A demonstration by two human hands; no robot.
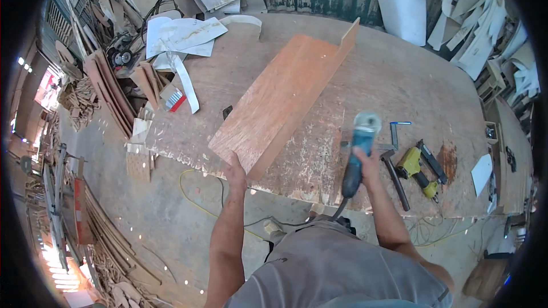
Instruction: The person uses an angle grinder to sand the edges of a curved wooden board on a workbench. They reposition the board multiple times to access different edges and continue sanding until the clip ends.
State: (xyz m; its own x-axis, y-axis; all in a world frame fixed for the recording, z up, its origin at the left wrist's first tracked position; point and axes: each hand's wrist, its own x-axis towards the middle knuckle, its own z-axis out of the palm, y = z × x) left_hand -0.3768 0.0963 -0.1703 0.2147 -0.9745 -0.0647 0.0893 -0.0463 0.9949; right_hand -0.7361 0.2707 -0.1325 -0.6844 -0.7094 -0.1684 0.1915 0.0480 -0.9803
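My left hand (236, 174) grips the near corner of a long reddish wooden board (279, 91), its fingers partly hidden by the board. The board lies slanted across the worktable, with a narrow upright strip along its right side. In my right hand (367, 162) is a teal and black angle grinder (361, 137), held above the table to the right of the board. Its metal head points away from me and looks blurred. A cord runs from its near end down toward my body.
Right of the grinder lie a hammer (395, 181), a yellow-green nail gun (419, 170) and a metal square (394, 134). White paper templates (185, 37) and a red-and-white box (173, 98) sit at the worktable's (422, 91) left. A yellow hose (191, 197) crosses the floor.
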